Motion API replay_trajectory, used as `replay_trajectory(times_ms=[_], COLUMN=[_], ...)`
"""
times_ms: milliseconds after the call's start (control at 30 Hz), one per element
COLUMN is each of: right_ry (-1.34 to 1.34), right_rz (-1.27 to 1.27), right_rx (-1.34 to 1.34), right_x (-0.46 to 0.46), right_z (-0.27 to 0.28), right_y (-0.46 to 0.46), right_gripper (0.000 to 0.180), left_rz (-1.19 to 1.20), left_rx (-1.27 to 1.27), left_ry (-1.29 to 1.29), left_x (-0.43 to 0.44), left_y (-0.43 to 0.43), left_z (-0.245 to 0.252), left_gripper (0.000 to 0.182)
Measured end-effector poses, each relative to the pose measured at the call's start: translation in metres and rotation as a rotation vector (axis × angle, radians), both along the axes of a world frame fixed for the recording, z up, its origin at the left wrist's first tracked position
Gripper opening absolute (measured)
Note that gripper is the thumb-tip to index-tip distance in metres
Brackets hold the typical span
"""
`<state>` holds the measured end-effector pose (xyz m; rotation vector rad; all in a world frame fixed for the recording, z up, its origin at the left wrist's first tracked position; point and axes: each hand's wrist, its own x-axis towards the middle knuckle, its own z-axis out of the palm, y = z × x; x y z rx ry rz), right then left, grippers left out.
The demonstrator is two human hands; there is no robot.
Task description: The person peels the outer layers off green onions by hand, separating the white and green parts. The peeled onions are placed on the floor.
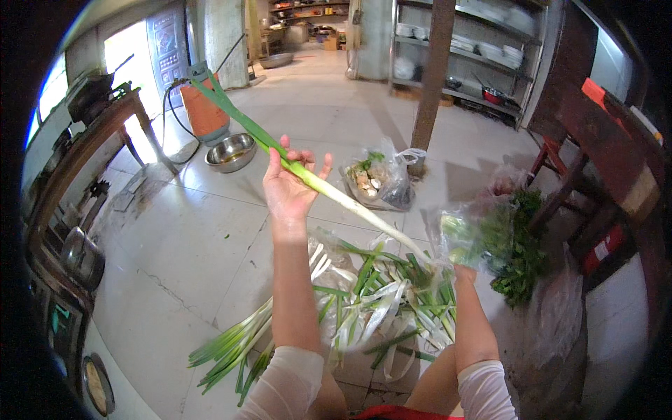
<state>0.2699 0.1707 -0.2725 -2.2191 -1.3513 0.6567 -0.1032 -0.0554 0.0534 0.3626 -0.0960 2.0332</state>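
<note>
A long scallion [346, 202] with green leaves at its upper left and a white stem slants across the view. My left hand [294, 184] holds it near the middle, between thumb and fingers. My right hand [462, 270] is near the root end at the lower right; its fingers are blurred and partly hidden, so its hold cannot be told. Below lies a heap of peeled scallion leaves and skins [383, 299] on thin plastic. A bundle of scallions [231, 346] lies on the floor at the lower left, partly behind my left forearm.
Ahead stands a clear bag of food scraps [367, 181] beside a wooden post [433, 79]. Leafy greens [520, 247] and a plastic bag with pale green vegetables [462, 236] lie at right. A steel bowl [231, 153] sits near an orange gas cylinder [202, 110]. Wooden furniture flanks both sides.
</note>
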Motion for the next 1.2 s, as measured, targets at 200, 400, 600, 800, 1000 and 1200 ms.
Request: replay_trajectory(times_ms=[200,400,600,800,1000,1200], right_ry=[0.401,0.786,0.543,0.568,0.654,0.672], right_rz=[0.252,0.783,0.834,0.854,1.001,1.055], right_rx=[0.668,0.899,1.063,0.994,0.746,0.809], right_x=[-0.09,-0.177,-0.192,-0.175,-0.151,-0.143], right_z=[0.136,0.267,0.295,0.3,0.288,0.291], right_y=[-0.044,-0.146,-0.183,-0.178,-0.152,-0.148], right_gripper=[0.025,0.02,0.023,0.026,0.026,0.023], left_rz=[0.031,0.002,0.085,-0.045,-0.186,-0.033], left_rx=[-0.038,-0.148,-0.148,-0.089,-0.073,-0.091], left_ry=[0.137,0.229,0.416,0.43,0.534,1.025], left_x=[0.01,0.03,0.075,0.089,0.107,0.106], left_y=[0.005,0.023,0.03,0.029,0.032,0.024], left_z=[-0.005,-0.014,-0.007,-0.004,-0.007,0.0], left_gripper=[0.014,0.009,0.01,0.02,0.03,0.028])
